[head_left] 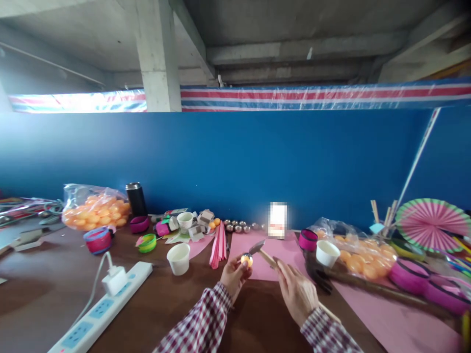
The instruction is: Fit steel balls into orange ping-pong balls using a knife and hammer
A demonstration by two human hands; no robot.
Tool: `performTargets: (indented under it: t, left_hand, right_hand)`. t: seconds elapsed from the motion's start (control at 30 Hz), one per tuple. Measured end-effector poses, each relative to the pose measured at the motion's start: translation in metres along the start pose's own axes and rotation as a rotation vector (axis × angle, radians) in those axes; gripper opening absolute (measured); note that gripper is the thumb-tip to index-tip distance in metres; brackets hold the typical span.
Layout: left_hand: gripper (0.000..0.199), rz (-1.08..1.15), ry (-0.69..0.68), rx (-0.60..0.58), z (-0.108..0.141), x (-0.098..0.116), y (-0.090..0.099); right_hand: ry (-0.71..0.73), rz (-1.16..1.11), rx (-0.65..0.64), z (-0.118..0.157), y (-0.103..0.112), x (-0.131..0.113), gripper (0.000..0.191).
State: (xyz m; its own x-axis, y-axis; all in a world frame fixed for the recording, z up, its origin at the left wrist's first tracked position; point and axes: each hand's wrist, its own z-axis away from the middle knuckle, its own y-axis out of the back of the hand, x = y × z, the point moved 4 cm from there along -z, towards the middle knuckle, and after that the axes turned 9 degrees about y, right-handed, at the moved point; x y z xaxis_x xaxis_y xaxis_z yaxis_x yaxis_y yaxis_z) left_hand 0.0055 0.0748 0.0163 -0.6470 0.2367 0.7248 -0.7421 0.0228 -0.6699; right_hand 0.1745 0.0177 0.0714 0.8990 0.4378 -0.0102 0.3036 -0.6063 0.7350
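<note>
My left hand [235, 278] holds a small orange ball [246, 260] with a dark, shiny top between its fingers. In my right hand [297, 289] is a thin wooden stick or brush handle [270, 259], its fingers wrapped round it. The dark tip [256, 246] at the far end of the stick is close to the ball; whether they touch I cannot tell. Both hands are above the near edge of a pink sheet [283, 247] on the brown table.
White paper cups [178, 258] stand left and right. A power strip [106, 311] lies at the left front. Bags of orange balls [96, 212] sit on both sides. A hammer [317, 272] lies right of my right hand. Shiny dark balls [241, 226] line the back near the blue partition [228, 162].
</note>
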Motion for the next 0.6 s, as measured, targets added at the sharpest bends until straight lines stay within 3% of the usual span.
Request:
performTargets:
  t: [0.23, 0.47, 0.6]
  left_hand:
    - [0.033, 0.018, 0.060, -0.006, 0.0031, -0.0067, 0.0048]
    - [0.032, 0.027, 0.102, 0.024, 0.0013, -0.0074, 0.0034]
    - [0.030, 0.035, 0.127, 0.047, 0.0037, -0.0069, 0.0022]
  right_hand:
    - [0.053, 0.092, -0.027, 0.0035, -0.0050, 0.0014, 0.036]
    - [0.008, 0.043, -0.039, 0.0046, -0.0056, 0.0082, 0.038]
    - [0.059, 0.051, -0.057, 0.0057, -0.0055, 0.0065, 0.036]
